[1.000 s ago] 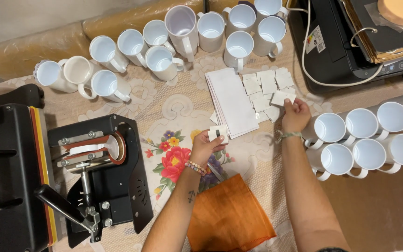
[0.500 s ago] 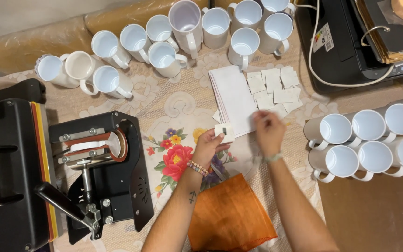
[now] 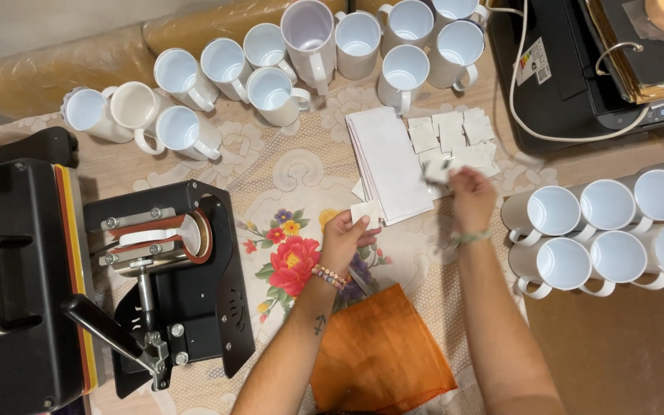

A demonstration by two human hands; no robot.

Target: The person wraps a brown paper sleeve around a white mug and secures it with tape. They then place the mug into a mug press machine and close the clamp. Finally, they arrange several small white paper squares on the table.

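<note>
My left hand (image 3: 341, 240) pinches a small white paper square (image 3: 366, 212) while my right hand (image 3: 470, 196), grip closed on a blurred paper piece (image 3: 437, 170), hovers just over the cut squares (image 3: 455, 138); I should lift singly, edges aligned.

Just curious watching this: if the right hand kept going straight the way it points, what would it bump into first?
Probably the small white paper squares just beyond the right hand; white mugs stand farther on. Height above the table is unclear.

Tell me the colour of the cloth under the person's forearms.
Orange cloth, clearest in the head view.
</note>
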